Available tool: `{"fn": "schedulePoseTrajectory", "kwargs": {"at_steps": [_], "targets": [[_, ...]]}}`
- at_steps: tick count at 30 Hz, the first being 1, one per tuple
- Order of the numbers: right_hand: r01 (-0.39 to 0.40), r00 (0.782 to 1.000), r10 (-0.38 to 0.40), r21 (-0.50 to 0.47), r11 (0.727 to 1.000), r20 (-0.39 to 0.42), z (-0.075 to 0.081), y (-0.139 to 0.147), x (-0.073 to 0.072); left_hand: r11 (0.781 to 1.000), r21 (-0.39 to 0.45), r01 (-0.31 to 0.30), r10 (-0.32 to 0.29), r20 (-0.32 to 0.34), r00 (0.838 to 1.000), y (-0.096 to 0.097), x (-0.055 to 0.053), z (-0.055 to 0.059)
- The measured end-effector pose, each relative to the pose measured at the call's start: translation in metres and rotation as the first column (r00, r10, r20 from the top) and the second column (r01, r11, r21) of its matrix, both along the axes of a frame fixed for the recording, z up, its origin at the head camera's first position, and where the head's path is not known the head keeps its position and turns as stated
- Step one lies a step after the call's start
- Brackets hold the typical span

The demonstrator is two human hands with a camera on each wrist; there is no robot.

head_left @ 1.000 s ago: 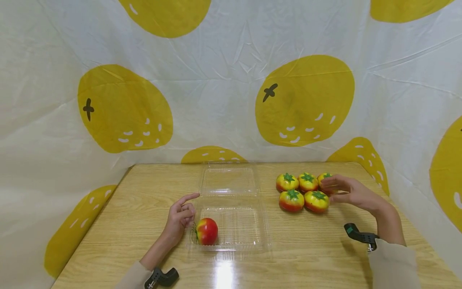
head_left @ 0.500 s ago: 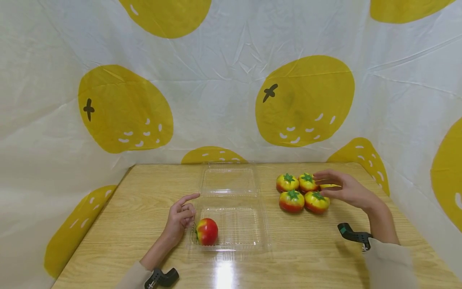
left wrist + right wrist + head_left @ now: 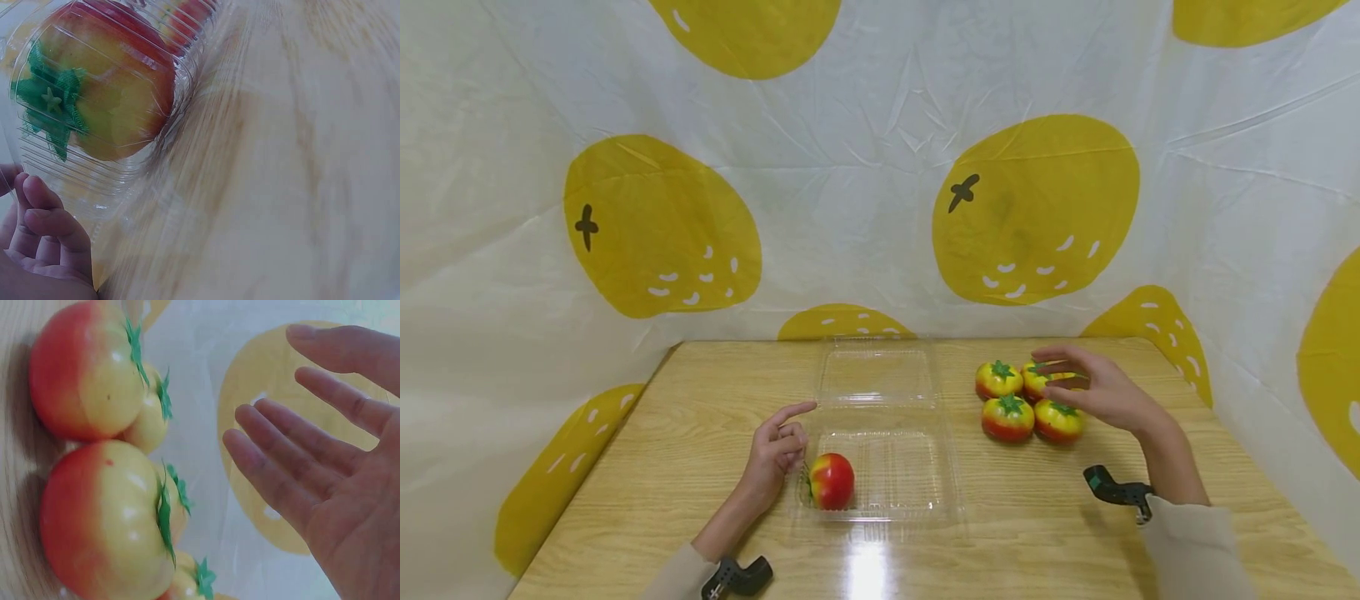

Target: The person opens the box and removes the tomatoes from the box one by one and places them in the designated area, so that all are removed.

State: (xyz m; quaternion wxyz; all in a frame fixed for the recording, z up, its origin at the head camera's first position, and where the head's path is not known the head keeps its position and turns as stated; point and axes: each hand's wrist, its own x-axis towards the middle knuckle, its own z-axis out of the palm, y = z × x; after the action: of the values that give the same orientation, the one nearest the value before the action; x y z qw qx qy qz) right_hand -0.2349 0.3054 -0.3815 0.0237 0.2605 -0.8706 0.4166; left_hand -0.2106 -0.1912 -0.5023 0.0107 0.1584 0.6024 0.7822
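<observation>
A red-and-yellow artificial tomato [image 3: 832, 482] with a green fabric calyx lies on its side in the front left of an open clear plastic box [image 3: 898, 505]. At the box's left rim, my left hand [image 3: 767, 458] pinches the edge between thumb and curled fingertips, its index finger stretched out. Several more artificial tomatoes [image 3: 1007, 418] stand in a cluster to the right, calyxes up. My right hand [image 3: 1101, 387] hovers over the cluster's back right with fingers spread and nothing held, partly hiding the back tomatoes. The right wrist view shows its bare palm beside the tomatoes [image 3: 103, 519].
The box's lid [image 3: 877, 375] lies folded back toward the rear of the wooden table [image 3: 715, 400]. A white curtain [image 3: 850, 208] printed with yellow fruit encloses the table at the back and sides.
My right hand has moved left and slightly back over the cluster, covering the back tomatoes. The left hand, the box and the tomato in it have not moved.
</observation>
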Motion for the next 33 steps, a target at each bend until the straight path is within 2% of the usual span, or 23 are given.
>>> {"fn": "schedulePoseTrajectory", "kwargs": {"at_steps": [6,14,23,33], "targets": [[-0.019,1.000,0.019,0.006,1.000,-0.013,0.006,-0.020,0.001,1.000,0.006,-0.003,0.003,0.007,1.000,0.000,-0.001,-0.001],[-0.036,0.996,0.041,0.062,0.997,-0.085,0.008,-0.046,0.001,1.000,0.006,0.009,-0.009,0.007,1.000,-0.001,-0.002,-0.002],[-0.094,0.995,0.096,0.053,0.994,-0.025,0.010,-0.072,0.004,1.000,-0.015,0.011,-0.011,-0.003,1.000,-0.001,-0.002,-0.001],[-0.156,0.988,0.157,0.068,0.985,-0.004,0.012,-0.097,0.001,1.000,-0.007,0.002,-0.002,0.003,1.000,-0.001,-0.002,-0.001]]}}
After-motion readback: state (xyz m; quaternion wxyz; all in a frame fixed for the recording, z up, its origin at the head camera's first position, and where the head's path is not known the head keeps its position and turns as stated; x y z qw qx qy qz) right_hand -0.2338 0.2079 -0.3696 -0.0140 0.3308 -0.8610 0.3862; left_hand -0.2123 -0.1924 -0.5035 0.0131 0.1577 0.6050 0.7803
